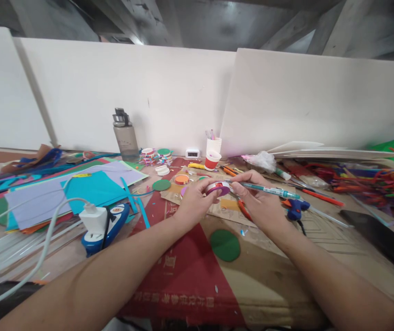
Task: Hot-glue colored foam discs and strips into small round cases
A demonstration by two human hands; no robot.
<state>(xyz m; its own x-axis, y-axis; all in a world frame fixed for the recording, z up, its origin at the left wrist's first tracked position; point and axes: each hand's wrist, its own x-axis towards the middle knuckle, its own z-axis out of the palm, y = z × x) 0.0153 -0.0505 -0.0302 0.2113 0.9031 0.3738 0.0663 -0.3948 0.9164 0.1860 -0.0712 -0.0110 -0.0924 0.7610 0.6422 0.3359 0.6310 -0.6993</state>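
Observation:
My left hand (197, 202) has its fingers closed round a small round piece (218, 187), white at the side with a purple rim and a red mark. In my right hand (257, 197) is a teal pen (274, 191), its front end at the edge of the round piece. The pen's rear end points right. Beneath the hands lies cardboard (269, 271) with a red printed part. A green felt circle (225, 245) rests on it, nearer to me. Just beyond the left hand are an orange disc (182, 179) and another green circle (161, 185).
At the left are coloured sheets (97, 188), a blue power strip (114, 225) with a white cable, and a bottle (126, 138). Cups (212, 159) stand at the back. A blue glue gun (295, 209), a black phone (379, 239) and pipe cleaners (372, 179) lie right.

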